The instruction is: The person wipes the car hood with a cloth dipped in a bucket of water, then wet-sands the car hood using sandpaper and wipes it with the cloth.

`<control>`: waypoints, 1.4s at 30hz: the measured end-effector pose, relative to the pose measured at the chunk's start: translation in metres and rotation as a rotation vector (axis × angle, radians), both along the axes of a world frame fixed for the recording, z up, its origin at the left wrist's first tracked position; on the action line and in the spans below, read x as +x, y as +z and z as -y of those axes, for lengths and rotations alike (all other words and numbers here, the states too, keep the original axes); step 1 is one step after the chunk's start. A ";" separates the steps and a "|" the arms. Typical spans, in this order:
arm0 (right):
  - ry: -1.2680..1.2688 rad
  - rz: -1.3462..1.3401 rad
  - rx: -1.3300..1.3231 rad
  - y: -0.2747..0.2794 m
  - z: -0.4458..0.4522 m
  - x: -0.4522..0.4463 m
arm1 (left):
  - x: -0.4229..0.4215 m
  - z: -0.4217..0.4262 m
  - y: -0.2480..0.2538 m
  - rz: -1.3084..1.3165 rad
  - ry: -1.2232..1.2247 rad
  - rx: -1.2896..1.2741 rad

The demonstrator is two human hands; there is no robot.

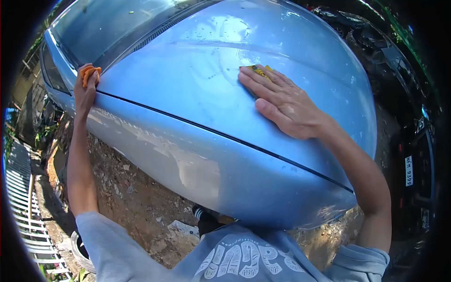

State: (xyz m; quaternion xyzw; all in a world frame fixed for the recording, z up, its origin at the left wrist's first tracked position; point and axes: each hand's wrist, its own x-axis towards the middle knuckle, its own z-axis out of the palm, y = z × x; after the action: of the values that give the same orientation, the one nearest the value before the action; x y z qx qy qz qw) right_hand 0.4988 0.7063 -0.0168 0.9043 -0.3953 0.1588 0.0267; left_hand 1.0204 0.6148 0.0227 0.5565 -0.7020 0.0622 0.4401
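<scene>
Under my right hand, a yellow pad with dark print is pressed against the blue hood of a car. Only its far edge shows past my fingers, so its exact kind is hidden. The fingers lie nearly flat over it, with the thumb on the near side. Wet-looking smears and drops mark the paint just beyond. At the far left, my left hand grips a crumpled orange cloth by the hood's rear corner, close to the windshield.
The car's fender slopes down toward my body, with a pale patch on it. Rubble and dirt cover the ground. A white slatted fence and a tire are at left; a dark car stands at right.
</scene>
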 end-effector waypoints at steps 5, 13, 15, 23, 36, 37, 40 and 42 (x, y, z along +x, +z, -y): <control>-0.195 0.067 0.084 -0.004 0.052 0.033 | 0.014 0.001 -0.013 -0.252 0.006 -0.124; -0.117 0.019 0.134 0.017 0.070 0.039 | -0.011 -0.014 -0.011 -0.315 0.040 -0.121; 0.045 0.051 0.122 0.021 0.089 0.112 | 0.001 -0.010 -0.016 -0.294 -0.021 -0.169; 0.147 -0.052 0.131 0.038 0.111 0.123 | -0.007 -0.012 -0.021 -0.364 -0.058 -0.235; 0.506 0.034 0.134 0.043 0.114 0.206 | -0.005 -0.007 -0.024 -0.359 -0.066 -0.315; 0.482 0.021 0.151 0.042 0.125 0.188 | -0.007 -0.009 -0.027 -0.374 -0.051 -0.305; 0.357 0.133 0.212 0.044 0.161 0.208 | -0.007 -0.010 -0.020 -0.362 -0.054 -0.310; 0.373 0.125 0.129 0.043 0.150 0.241 | -0.008 -0.011 -0.023 -0.338 -0.045 -0.289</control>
State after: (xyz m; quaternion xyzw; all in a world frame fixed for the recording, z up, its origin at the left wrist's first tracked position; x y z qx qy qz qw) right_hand 0.7398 0.5564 0.0266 0.9501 -0.2311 0.1910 -0.0860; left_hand 1.0123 0.6258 -0.0007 0.4744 -0.6142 0.0583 0.6279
